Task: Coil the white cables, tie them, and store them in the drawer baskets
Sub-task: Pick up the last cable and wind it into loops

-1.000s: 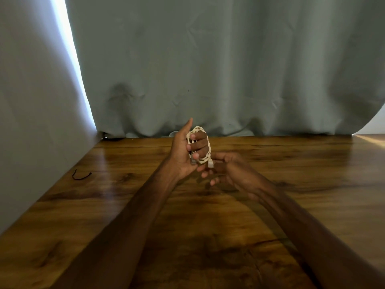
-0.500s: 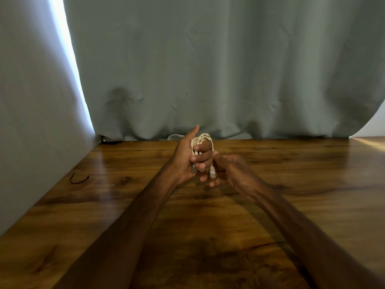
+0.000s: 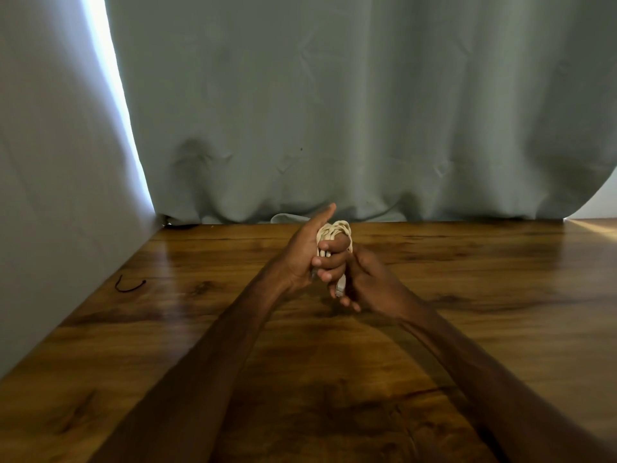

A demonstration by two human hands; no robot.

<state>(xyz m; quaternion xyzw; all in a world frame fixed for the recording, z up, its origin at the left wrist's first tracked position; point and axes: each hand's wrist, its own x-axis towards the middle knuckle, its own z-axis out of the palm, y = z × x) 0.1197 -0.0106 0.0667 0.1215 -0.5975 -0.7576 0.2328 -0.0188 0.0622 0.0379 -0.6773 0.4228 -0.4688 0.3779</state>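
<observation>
Grip: my left hand is holding the white cable as a small coil wound round my curled fingers, thumb standing straight up beside it. My right hand is pressing against the coil's right side, fingers curled in around the loose tail. The plug is hanging between the two hands. I cannot tell whether the fingertips are pinching the strand or the plug body. The coil is being held above the table, not resting on it.

Risks, as I am judging them:
- The loops are sitting only on my fingers. Sliding them off before a tie goes on is likely to let them spring apart and undo the coil.
- The tail is short. If my right hand is slackening, the last turn may be unwinding under the plug's weight.
- Pulling the tail too tight could be trapping my own fingers inside the coil.
- A thin dark strand, possibly a tie, is lying well apart on the left. Reaching for it is going to cost me one hand on the coil.

Surface and room: the table is glossy dark wood, catching light. A grey-green curtain is hanging creased behind it, and a pale panel is closing the left side, with daylight showing at the gap between them. No drawer baskets are showing in this view.
</observation>
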